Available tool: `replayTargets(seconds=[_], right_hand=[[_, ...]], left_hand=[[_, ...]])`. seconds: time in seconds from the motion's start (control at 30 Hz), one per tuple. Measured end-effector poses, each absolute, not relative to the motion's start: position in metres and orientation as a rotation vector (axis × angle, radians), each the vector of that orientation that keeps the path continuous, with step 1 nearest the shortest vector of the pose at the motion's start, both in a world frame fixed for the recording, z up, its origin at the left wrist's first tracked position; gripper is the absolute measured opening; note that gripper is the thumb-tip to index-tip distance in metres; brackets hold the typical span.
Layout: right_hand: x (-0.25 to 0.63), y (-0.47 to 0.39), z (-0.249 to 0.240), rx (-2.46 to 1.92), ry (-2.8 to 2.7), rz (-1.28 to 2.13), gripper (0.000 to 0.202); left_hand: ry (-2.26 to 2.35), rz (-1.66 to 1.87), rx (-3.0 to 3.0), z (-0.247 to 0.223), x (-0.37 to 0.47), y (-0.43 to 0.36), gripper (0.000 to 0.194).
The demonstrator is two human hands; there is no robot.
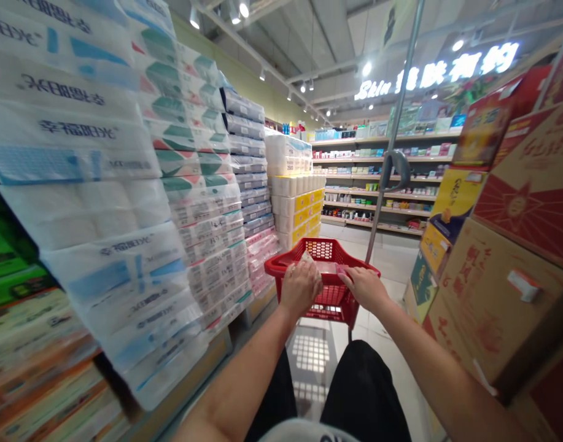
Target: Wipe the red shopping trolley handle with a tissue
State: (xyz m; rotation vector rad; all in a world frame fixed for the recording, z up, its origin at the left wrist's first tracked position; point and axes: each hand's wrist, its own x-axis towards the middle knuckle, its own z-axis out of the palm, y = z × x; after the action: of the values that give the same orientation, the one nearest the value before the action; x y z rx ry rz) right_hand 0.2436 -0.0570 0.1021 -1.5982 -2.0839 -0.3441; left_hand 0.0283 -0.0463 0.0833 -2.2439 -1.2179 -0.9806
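Note:
A red plastic shopping cart (330,296) stands in front of me, low in the middle of the view. My left hand (301,285) lies at the left part of its near rim, fingers closed round a small pale patterned item (307,256), perhaps paper or a package, too small to make out. At the right part of the rim is my right hand (364,286), its fingers bent over the edge at a pinkish piece. Some pale, clear-looking packaging (326,267) shows between the two hands.
Tall stacks of wrapped tissue packs (120,258) line the left side. Cardboard boxes (506,294) are piled on the right. A slanting metal pole (386,178) rises beyond the cart's right side. Shelves of small goods (382,193) stand further back, past a tiled floor (392,252).

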Motion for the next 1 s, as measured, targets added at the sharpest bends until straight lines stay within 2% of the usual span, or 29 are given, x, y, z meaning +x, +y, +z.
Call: replayTargets(seconds=[0.2,0.37,0.5,0.63,0.8,1.0], right_hand=[[0.246,-0.056,0.099,-1.537,-2.132,-0.467,0.036],[0.197,-0.058,0.099,-1.598,-2.079,-0.43,0.038],[0.152,-0.064,0.102,-1.595,-2.063,-0.334,0.035],[0.159,-0.069,0.109,-1.238,-2.273,-0.109,0.043],[0.187,-0.065,0.096,-1.31,-2.237,-0.051,0.035],[0.174,-0.061,0.075,-1.375,-2.046,-0.057,0.034]], left_hand=[[-1.467,-0.988,-2.063,0.092,-0.033,-0.007,0.029],[-1.663,-1.088,-1.967,0.093,-0.046,0.018,0.033],[-1.512,-1.438,-1.88,0.077,-0.036,0.02,0.035],[-1.275,-1.633,-1.942,0.064,-0.044,0.018,0.036],[-1.152,-1.59,-2.069,0.063,-0.033,0.003,0.035],[-1.034,-1.299,-2.3,0.073,0.015,-0.04,0.028]])
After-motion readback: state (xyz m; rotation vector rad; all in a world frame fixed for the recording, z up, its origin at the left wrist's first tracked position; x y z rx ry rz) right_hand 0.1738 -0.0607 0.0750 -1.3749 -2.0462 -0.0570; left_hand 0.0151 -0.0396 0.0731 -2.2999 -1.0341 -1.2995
